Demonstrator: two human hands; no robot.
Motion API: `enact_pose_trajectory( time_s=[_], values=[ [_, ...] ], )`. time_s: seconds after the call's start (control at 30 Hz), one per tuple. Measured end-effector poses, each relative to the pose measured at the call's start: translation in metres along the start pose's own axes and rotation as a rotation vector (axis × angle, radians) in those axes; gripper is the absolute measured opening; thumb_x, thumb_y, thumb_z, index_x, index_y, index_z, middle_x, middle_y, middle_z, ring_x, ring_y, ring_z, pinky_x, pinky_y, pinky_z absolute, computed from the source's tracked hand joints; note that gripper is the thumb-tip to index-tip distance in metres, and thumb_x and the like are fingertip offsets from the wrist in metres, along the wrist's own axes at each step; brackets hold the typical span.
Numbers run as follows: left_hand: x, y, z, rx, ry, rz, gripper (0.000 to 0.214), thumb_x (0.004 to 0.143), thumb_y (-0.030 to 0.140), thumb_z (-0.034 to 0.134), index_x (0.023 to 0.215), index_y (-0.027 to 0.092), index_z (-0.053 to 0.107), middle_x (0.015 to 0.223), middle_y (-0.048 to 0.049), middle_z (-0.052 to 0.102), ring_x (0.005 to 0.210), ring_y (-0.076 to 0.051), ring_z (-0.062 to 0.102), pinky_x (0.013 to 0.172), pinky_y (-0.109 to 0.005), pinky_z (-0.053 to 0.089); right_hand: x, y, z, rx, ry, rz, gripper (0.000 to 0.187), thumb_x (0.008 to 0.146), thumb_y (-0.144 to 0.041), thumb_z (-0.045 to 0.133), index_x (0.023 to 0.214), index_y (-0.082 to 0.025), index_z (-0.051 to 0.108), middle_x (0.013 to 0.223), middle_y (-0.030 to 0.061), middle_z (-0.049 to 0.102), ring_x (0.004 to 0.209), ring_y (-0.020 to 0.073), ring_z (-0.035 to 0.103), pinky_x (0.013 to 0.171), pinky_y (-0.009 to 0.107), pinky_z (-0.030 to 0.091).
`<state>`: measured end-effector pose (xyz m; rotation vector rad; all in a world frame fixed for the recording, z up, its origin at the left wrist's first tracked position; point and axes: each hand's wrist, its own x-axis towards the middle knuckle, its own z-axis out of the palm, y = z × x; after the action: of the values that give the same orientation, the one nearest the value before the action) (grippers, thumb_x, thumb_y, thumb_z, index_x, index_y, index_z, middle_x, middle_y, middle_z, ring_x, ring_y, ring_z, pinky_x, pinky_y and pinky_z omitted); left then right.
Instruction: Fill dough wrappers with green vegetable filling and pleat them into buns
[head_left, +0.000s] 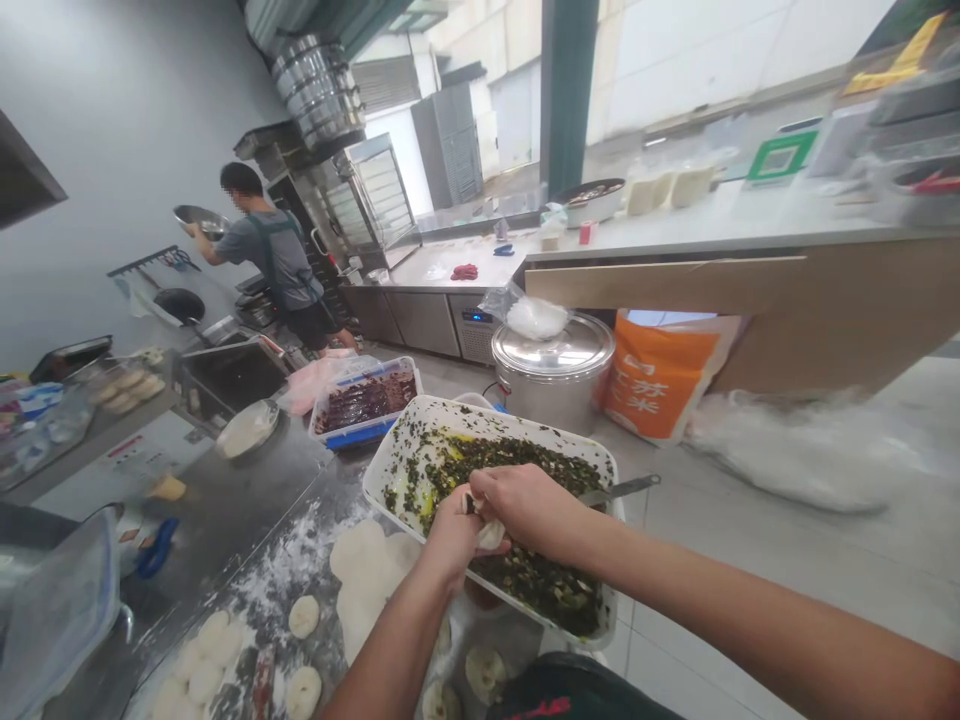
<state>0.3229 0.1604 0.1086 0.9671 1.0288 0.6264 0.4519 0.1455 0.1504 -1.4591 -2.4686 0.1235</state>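
Though half-hidden, dough (491, 535) inside the grip (480, 520)

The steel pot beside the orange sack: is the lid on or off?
On: the steel lid covers the pot, with a plastic bag on top.

A small white dough piece (491, 535) is pinched between the left hand (450, 535) and right hand (525, 505), above a white tray (450, 410) of dark-green chopped filling (525, 465).

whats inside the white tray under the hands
The white tray holds dark green chopped filling with yellow patches. The left hand and right hand pinch a dough piece over it, covering the middle, and the tray bottom is hidden under the filling.
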Motion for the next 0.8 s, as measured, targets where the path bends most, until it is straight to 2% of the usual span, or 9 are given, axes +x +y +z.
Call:
enact_pose_trajectory(
  time_s=[0.1, 0.23, 0.43, 0.63, 0.8],
  values=[
    [0.002, 0.005, 0.002, -0.093, 0.037, 0.015, 0.038, 0.061, 0.013, 0.051, 0.097, 0.021, 0.051, 0.085, -0.0030, 0.057, 0.072, -0.014, 0.054, 0.066, -0.031, 0.046, 0.004, 0.006, -0.001, 0.002, -0.009, 0.108, 0.009, 0.069, -0.016, 0.049, 0.078, -0.016, 0.051, 0.071, 0.0036, 0.060, 0.064, 0.0161, 0.056, 0.052, 0.022, 0.032],
    [0.003, 0.010, 0.006, -0.186, 0.053, 0.074, 0.035, 0.068, 0.024, 0.052, 0.102, 0.021, 0.048, 0.086, -0.0043, 0.055, 0.075, -0.014, 0.053, 0.065, -0.029, 0.046, 0.005, 0.014, -0.005, -0.005, 0.028, 0.181, 0.009, 0.076, -0.021, 0.043, 0.072, -0.017, 0.051, 0.072, 0.0039, 0.060, 0.064, 0.0163, 0.057, 0.053, 0.023, 0.032],
    [0.009, 0.013, 0.013, -0.132, 0.071, 0.076, 0.035, 0.072, 0.039, 0.050, 0.101, 0.020, 0.047, 0.089, -0.0056, 0.055, 0.074, -0.015, 0.053, 0.062, -0.028, 0.047, 0.003, 0.018, -0.008, 0.038, 0.014, 0.211, 0.016, 0.079, -0.026, 0.039, 0.073, -0.016, 0.050, 0.069, 0.0051, 0.060, 0.064, 0.0164, 0.057, 0.052, 0.023, 0.032],
    [0.023, 0.011, 0.010, -0.053, 0.083, 0.057, 0.027, 0.071, 0.030, 0.049, 0.096, 0.021, 0.051, 0.086, -0.0039, 0.057, 0.068, -0.014, 0.054, 0.061, -0.028, 0.047, 0.004, 0.022, -0.003, 0.060, 0.015, 0.098, 0.011, 0.074, -0.023, 0.046, 0.081, -0.016, 0.050, 0.081, 0.0062, 0.060, 0.070, 0.0164, 0.055, 0.058, 0.024, 0.034],
    [0.031, 0.013, 0.005, 0.017, 0.026, -0.027, 0.028, 0.066, 0.021, 0.048, 0.094, 0.020, 0.053, 0.077, -0.0029, 0.058, 0.065, -0.014, 0.054, 0.059, -0.030, 0.047, 0.012, 0.028, 0.006, 0.100, -0.028, 0.147, 0.026, 0.071, -0.017, 0.047, 0.097, -0.015, 0.048, 0.077, 0.0056, 0.062, 0.069, 0.0176, 0.057, 0.055, 0.023, 0.034]
  ],
)
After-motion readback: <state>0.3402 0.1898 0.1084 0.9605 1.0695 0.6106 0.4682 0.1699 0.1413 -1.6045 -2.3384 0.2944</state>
